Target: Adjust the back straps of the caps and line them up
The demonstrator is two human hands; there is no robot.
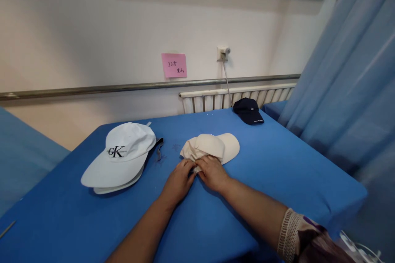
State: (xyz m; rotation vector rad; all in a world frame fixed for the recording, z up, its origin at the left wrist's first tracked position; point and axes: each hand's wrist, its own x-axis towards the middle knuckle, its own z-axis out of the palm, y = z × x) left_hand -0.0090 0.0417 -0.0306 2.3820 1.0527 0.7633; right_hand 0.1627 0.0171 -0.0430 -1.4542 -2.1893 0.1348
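Note:
A beige baseball cap (210,146) lies on the blue table (271,172), its brim pointing right. My left hand (180,178) grips the near edge of this cap, fingers curled at its strap side. Close beside it, my right hand (212,171) holds the same edge, thumb almost meeting the left one. The cap's crown is partly folded, and the fingertips are partly hidden in the fabric. To the left sits a stack of caps, with a white cap (129,141) on top bearing dark letters.
A dark navy cap (247,111) rests at the table's far right corner. Behind stand a radiator (237,94) and a wall rail (123,88). A cord runs down from a wall socket (222,54). Blue curtains (348,70) hang on the right. A pink note (174,65) is on the wall.

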